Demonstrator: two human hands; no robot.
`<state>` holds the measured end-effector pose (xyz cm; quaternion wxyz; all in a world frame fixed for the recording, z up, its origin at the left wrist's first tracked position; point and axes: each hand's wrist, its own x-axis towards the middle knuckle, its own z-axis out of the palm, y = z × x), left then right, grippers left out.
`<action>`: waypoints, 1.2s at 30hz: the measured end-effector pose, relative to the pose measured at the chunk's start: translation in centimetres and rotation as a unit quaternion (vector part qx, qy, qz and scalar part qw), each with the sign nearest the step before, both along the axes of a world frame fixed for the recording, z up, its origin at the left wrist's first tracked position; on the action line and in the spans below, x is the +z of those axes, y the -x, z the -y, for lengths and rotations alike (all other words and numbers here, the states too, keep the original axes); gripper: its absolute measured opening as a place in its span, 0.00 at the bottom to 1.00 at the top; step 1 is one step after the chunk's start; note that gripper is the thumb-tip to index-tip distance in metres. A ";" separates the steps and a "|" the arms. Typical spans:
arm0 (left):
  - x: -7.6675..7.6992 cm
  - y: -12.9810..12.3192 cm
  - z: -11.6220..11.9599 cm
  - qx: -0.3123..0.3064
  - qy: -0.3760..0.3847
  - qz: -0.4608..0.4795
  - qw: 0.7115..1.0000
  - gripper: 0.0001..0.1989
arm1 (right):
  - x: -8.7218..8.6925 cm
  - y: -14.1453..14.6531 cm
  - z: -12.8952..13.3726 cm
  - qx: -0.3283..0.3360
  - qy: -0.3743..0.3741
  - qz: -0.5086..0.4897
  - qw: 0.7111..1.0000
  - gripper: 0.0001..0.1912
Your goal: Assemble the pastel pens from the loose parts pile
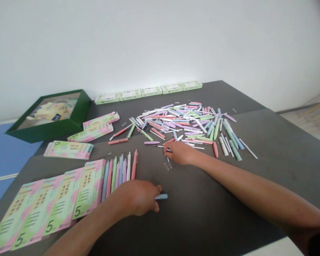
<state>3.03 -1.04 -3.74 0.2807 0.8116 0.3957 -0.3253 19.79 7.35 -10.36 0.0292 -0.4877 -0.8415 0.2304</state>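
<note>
in the head view, the left hand (143, 197) is over the near part of the dark grey table (197, 213), its grip closed around a light blue plastic pen part (161, 196) whose end sticks out past the fingers. the right hand (179, 153) is at the near edge of a loose, mixed pile of pastel pen barrels and white refills (176, 121); its grip is pinched on a small blue piece (169, 150), partly hidden by the fingers. small clear plastic bits (166, 166) lie just beside that hand.

left of centre, a row of upright-clip pens in blue, pink, green, purple, white and coral (121, 170) lies side by side, partly covered by the left hand and forearm. it is just beside four overlapping pink and green cartons marked 5 (87, 188). behind them are a flat pink and green packet (69, 149) and two slim pink and green cartons (93, 131), near an open dark green box (55, 129) holding clear and yellowish plastic wrapping (51, 111). at the back, five small pale green boxes (151, 91) form a line by the white wall (160, 42).
</note>
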 end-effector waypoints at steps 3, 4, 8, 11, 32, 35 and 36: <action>0.1 -0.1 0.0 0.001 0.003 -0.005 1.000 0.24 | 0.0 0.0 0.0 0.000 -0.004 0.001 1.000 0.06; 0.2 -0.1 -0.1 -0.002 0.005 -0.007 1.000 0.24 | 0.0 0.0 0.1 -0.001 -0.006 0.002 1.000 0.06; 0.5 -0.2 -0.2 -0.013 0.012 -0.015 1.000 0.25 | -0.1 -0.2 0.3 -0.007 -0.012 0.000 1.000 0.05; 0.7 -0.3 -0.2 -0.022 0.006 -0.016 1.000 0.25 | -0.3 -0.5 0.5 -0.017 -0.013 0.000 1.000 0.05; 0.1 0.1 -0.2 -0.013 0.008 -0.003 1.000 0.24 | 1.7 -4.7 0.8 0.177 0.001 0.050 0.983 0.35; 0.0 0.2 -0.2 -0.007 0.010 -0.002 1.000 0.24 | 1.4 -4.4 0.6 0.181 -0.011 0.063 0.981 0.34; 0.0 0.2 -0.3 -0.007 0.011 -0.002 1.000 0.25 | 1.3 -4.3 0.5 0.183 -0.013 0.065 0.981 0.33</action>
